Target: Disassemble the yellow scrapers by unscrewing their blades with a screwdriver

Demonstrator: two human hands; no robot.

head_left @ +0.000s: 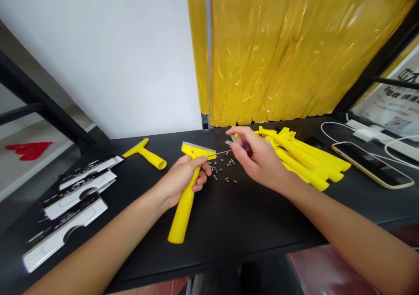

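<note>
My left hand (181, 177) grips the handle of a yellow plastic scraper (185, 212), whose metal blade (198, 150) faces away from me. My right hand (255, 155) holds a thin, red-handled screwdriver (225, 152) between its fingers, with the shaft's tip at the scraper's head. Several small metal screws (219, 170) lie scattered on the black table (248, 216) just below both hands. A pile of yellow scraper handles (304, 159) lies beyond my right hand. Another yellow scraper (144, 154) lies beyond my left hand.
Several white-and-black packaging cards (65, 229) lie at the table's left side. A phone (369, 164) and white cables (337, 131) lie at the right. A yellow plastic curtain (278, 55) hangs behind the table, beside a white wall (98, 55).
</note>
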